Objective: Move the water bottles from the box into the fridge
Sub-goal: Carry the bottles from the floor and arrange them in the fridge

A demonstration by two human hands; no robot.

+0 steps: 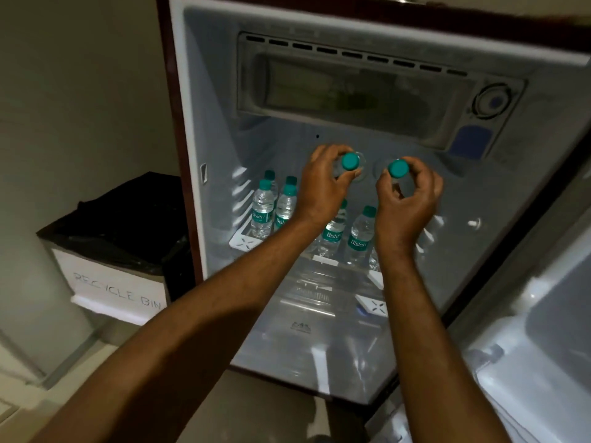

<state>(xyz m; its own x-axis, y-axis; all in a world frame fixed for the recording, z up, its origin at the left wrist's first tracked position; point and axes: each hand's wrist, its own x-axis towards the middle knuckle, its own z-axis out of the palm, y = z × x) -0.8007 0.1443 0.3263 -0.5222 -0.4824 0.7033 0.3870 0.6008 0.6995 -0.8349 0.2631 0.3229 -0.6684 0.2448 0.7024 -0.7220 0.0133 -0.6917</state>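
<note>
The fridge (204, 129) stands open in front of me. Both hands reach inside it, each gripping a clear water bottle near its neck. My left hand (321, 183) holds a bottle with a teal cap (349, 161). My right hand (407, 199) holds another teal-capped bottle (398, 168). Both bottles are seen from above, and my hands hide most of their bodies. Several labelled bottles stand upright on the glass shelf (315, 295): a group at the back left (263, 209) and two below my hands (361, 233).
A recycle bin (112, 282) lined with a black bag stands left of the fridge. The fridge door (537, 353) hangs open at the right. A freezer compartment (348, 91) and a thermostat dial (494, 102) sit above the shelf. The box is out of view.
</note>
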